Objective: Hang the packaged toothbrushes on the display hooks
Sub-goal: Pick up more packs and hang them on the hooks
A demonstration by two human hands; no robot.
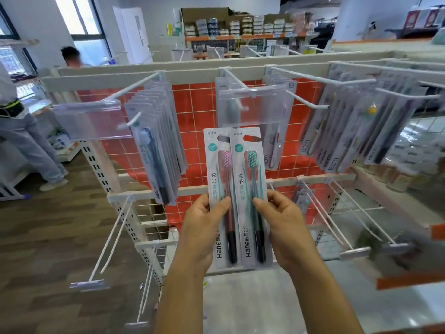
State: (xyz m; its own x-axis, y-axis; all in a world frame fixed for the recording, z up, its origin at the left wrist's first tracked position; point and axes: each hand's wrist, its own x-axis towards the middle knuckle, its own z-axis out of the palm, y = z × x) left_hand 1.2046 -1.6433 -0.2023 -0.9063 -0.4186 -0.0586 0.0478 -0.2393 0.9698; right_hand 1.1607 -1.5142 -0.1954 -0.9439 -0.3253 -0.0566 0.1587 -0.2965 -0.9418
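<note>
– Hanging two packs together: what is the correct method?

– Process one pack at a time. The left hand (199, 232) pinches the lower half of the pink-bristle pack (220, 179), thumb on the front, fingers behind. The right hand (289, 227) grips the teal-bristle pack (250, 186) the same way. Both packs stand upright and side by side, the teal one's edge overlapping the pink. They are in front of the rack, just below the clear label holder (255, 112) at the middle of the upper rail (192, 74). Raise one pack and align its hang slot (252, 139) with the tip of the centre hook (234, 79), which shows through the label holder. Then slide the pack back toward the rail. Hold it square to the wire, since a tilted slot is likely to snag.

– Quantities?

– Packs in hand: two, one brush each, one pink and one teal. Hands engaged: two. Clear label holders on the upper rail: two in view. The left hook (134, 86) carries a stack of packs (156, 150) too overlapped to count. The same applies to the right-end packs (349, 131). The centre hook has at least one pack behind the holder; the exact number cannot be told.
</note>
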